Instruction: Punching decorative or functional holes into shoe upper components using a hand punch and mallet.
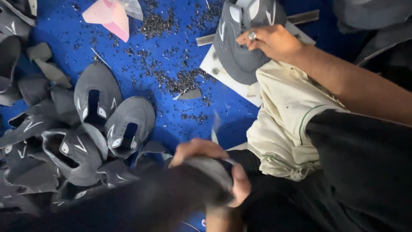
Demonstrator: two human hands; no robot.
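— What is the left hand point(214, 165) doing?

— It is gripping a grey shoe upper point(206, 169) low in the view, fingers curling over its top edge and the thumb pressing its near side, so the grip is closing firmly on that piece (the piece is blurred, so its details are hard to read).

— And the right hand point(270, 41)?

— It is resting on another grey shoe upper with white marks point(240, 47), which is lying flat under the fingers. The fingers are bending down onto the fabric, one of them wearing a ring point(252, 35); whether the grip is pinching the upper or just pressing it, I cannot tell.

— What is lying under that second upper?

— A white board point(223, 73), sitting on the blue surface point(171, 120). Just beside the wrist of that hand a cream cloth point(283, 116) is draping over the person's dark-clad lap.

— And further from the grips?

— Left of the left hand a pile of grey uppers point(86, 133) is spreading out, several showing white marks and cut openings. Between that pile and the right hand, small dark scraps point(180, 79) are littering the blue surface. Beyond them, well apart from both hands, a pink sheet point(109, 17) is lying at the top edge.
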